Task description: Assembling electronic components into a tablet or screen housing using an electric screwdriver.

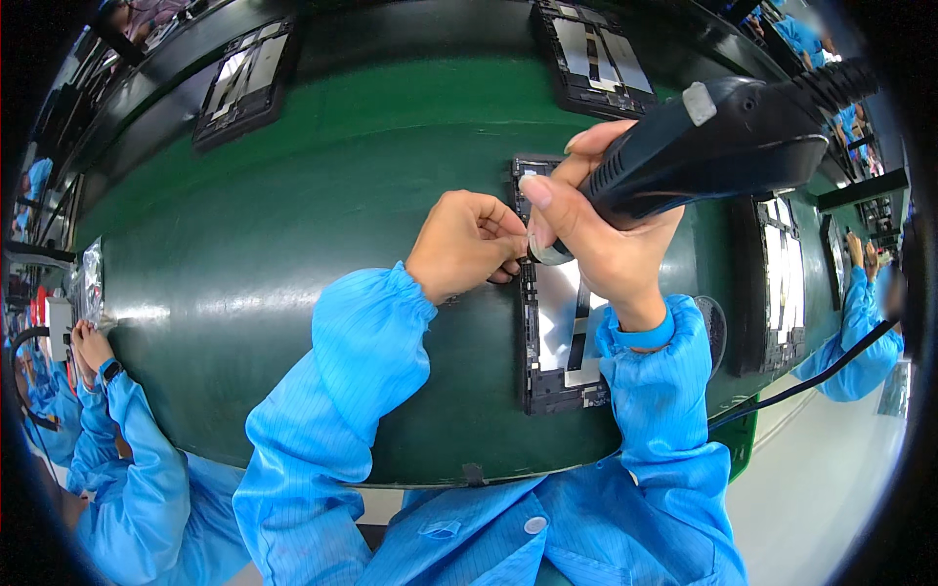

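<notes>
My right hand is wrapped round a bulky black hand tool, thick-bodied, with a ribbed sleeve at its rear and a clear-looking tip. The tool's tip points down at the left edge of an opened tablet-like device, which has a black frame, silver plates and a dark ribbon strip. My left hand is at that same edge, close to the tip, its fingertips pinched together. Whatever they hold, if anything, is hidden. The right hand and the tool cover the device's upper right part.
Similar opened devices lie at the far left, far right and right of the green bench. A dark round item sits beside my right sleeve. Co-workers in blue sleeves work at left and right.
</notes>
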Motion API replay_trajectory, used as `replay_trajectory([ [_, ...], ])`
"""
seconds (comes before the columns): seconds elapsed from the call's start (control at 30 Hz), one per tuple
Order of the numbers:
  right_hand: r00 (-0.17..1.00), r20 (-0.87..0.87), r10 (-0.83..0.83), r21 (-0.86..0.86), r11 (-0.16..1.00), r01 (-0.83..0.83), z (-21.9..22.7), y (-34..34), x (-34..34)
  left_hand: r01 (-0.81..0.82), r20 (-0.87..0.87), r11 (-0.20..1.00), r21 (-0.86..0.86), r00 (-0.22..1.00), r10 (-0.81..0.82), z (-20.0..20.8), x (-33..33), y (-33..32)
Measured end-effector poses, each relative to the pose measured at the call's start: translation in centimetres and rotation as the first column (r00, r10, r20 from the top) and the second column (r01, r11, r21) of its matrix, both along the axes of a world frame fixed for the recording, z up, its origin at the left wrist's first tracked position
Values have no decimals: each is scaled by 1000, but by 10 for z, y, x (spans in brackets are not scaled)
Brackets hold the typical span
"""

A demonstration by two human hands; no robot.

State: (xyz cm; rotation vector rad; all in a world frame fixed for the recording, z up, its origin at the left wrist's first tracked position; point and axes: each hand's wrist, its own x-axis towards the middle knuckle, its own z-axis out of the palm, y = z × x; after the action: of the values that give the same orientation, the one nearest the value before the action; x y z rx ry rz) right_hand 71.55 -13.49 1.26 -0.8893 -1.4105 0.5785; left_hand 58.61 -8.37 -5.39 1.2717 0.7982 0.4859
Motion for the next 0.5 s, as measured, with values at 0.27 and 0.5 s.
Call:
replay_trajectory([
  [0.27,983,170,74,-34,997,-69,2,-8,-7,-13,113,990,140,994,-3,-14,5,-1],
  [0.5,999,-28,19,-103,994,-22,2,-10,-5,7,62,995,95,998,-13,-4,6,1],
])
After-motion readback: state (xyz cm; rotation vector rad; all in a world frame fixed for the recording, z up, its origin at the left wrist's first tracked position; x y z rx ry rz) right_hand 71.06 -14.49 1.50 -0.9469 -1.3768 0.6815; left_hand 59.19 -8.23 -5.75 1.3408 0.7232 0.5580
